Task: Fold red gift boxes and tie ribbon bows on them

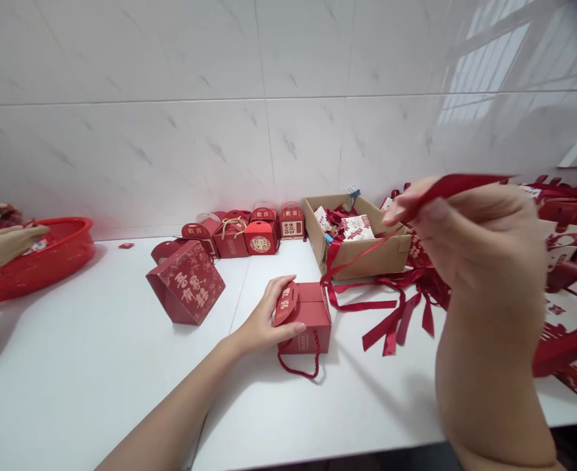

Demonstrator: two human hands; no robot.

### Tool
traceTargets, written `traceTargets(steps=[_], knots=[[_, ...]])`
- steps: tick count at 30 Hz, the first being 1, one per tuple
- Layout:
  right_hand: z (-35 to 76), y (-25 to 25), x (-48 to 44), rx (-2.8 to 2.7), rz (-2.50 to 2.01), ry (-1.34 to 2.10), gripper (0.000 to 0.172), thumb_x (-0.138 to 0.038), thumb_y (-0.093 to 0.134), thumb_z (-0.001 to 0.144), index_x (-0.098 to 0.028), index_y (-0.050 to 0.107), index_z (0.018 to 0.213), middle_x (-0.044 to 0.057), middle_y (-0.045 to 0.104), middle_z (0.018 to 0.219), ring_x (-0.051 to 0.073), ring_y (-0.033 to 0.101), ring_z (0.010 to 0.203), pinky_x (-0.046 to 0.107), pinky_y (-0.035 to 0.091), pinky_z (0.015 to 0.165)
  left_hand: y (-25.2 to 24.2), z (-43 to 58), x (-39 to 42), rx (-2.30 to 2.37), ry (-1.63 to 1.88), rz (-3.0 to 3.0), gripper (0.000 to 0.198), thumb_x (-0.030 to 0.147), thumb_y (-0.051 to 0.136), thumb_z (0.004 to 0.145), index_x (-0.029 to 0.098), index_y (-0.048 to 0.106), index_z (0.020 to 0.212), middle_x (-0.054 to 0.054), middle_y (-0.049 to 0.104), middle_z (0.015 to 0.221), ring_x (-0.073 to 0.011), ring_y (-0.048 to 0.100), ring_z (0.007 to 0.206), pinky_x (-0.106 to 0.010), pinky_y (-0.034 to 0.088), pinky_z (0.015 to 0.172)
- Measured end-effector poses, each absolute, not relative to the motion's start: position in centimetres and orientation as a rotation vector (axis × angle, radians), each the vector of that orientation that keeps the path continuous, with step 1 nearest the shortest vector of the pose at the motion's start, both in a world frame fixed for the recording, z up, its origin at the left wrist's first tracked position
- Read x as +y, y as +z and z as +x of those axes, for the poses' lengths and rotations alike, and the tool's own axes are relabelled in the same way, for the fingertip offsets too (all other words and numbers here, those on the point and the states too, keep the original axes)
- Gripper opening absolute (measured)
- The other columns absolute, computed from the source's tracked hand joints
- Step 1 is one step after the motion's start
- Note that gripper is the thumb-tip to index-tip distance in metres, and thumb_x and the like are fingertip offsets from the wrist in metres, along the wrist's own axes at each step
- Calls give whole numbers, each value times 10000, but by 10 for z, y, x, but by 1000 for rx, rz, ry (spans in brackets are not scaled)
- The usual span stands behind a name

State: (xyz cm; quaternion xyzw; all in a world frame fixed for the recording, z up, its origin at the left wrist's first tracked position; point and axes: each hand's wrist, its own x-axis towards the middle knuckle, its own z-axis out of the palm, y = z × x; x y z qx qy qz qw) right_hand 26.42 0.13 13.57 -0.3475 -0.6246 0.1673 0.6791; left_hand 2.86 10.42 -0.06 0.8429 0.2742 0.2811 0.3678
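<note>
My left hand (269,320) grips a small red gift box (313,307) on the white table, fingers over its rounded tab and thumb on the near side. A twisted red cord handle (298,374) hangs from the box's front and rests on the table. My right hand (470,229) is raised at the right, a little blurred, pinching a dark red ribbon (458,186). A thin length of it runs down left toward the cardboard box (367,261). More red ribbons (406,314) lie loosely on the table below.
Another red box (188,284) leans tilted at the left. Several small red boxes (234,235) line the wall. Another person's hands (4,239) are at the red basin (67,252). Red-and-white gift bags (573,261) crowd the right side.
</note>
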Motion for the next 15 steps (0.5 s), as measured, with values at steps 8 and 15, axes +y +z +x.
traceTargets(steps=[8, 15], knots=[[270, 133, 26, -1318, -612, 709, 167, -346, 720, 727, -259, 675, 862, -52, 541, 581, 98, 534, 551, 266, 459, 604, -11, 24, 113, 527, 888, 1798, 595, 547, 573, 766, 284, 276, 1210, -122, 226, 1423, -283, 333, 1302, -421, 396, 983], [246, 115, 54, -1426, -994, 913, 270, -434, 686, 723, -176, 616, 761, -2, 578, 727, 108, 538, 662, 254, 444, 643, 9, 25, 101, 833, 1100, 1981, 319, 405, 650, 731, 190, 415, 732, 20, 448, 757, -120, 464, 720, -258, 416, 713]])
